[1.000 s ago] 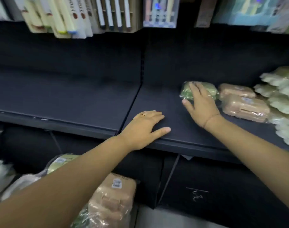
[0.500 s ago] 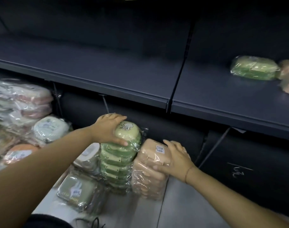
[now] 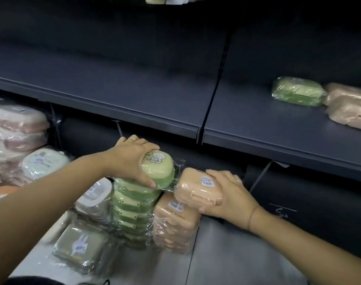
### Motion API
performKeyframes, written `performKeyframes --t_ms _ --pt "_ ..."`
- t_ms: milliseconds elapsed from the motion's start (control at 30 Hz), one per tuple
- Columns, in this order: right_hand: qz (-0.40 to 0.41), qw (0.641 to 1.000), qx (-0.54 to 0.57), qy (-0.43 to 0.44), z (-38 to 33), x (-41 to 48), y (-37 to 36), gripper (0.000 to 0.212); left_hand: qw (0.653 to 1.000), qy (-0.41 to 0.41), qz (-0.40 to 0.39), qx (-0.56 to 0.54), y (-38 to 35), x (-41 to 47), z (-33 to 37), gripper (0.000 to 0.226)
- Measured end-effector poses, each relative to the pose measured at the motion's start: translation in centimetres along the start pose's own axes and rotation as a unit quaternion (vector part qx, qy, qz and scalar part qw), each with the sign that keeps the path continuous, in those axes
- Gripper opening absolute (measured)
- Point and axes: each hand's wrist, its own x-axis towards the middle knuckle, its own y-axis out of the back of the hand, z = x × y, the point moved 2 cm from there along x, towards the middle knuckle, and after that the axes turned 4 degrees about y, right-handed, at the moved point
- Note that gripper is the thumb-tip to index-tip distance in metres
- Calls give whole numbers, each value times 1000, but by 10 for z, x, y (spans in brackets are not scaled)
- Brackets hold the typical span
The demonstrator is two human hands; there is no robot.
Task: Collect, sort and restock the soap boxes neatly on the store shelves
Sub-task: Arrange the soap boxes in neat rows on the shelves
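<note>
Dark store shelving (image 3: 134,93) fills the background; the work is at the pale lower deck (image 3: 233,256).

Left hand (image 3: 132,161): the fingers are curled over the far edge of the top green soap box (image 3: 161,168) and the thumb is hooked at its near rim. The box is gripped where it sits on the green stack (image 3: 132,214).

Right hand (image 3: 226,194): the fingers are wrapped over the back of a peach soap box (image 3: 198,190), thumb beneath. The box appears tilted and lifted off the peach stack (image 3: 173,227), though contact at its lower corner cannot be ruled out.

On the shelving above, one wrapped green box (image 3: 297,93) lies against peach boxes (image 3: 350,108) to its right.

Assessment: this is the collecting step, one box per hand. The next move calls for raising both boxes clear of the loose wrap and setting each beside its own colour.
</note>
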Motion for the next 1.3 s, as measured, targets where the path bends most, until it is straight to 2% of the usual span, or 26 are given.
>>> performKeyframes --t_ms 200,300,400,467,533,667,767,867,967,1067,1167,1300 --pt "14 999 -3 50 14 -65 111 94 991 -96 2 -88 43 -26 59 105" --pt "85 996 -15 39 32 -85 165 91 983 -121 31 -137 62 -24 91 100" --pt "181 983 -41 0 67 -83 222 89 970 -152 104 -156 81 -4 126 102" --pt "251 966 -67 -15 100 -67 262 97 963 -164 144 -155 92 19 151 105" --pt "288 949 -116 -57 136 -41 299 103 959 -165 173 -152 101 47 175 110" --pt "284 930 -193 -132 189 10 344 95 954 -153 215 -142 100 105 218 109" --pt "275 915 -253 -154 208 40 363 94 953 -168 202 -152 84 135 233 102" --pt "236 904 -306 -182 226 59 369 91 952 -174 197 -157 67 146 228 92" --pt "187 902 -332 -200 243 68 369 78 939 -180 223 -192 58 148 220 84" --pt "181 908 -328 -189 253 77 368 65 936 -177 247 -179 57 149 218 80" --pt "186 924 -284 -175 255 78 369 70 935 -177 250 -179 58 150 218 78" --pt "198 924 -283 -166 231 72 362 68 934 -176 235 -204 59 147 220 78"
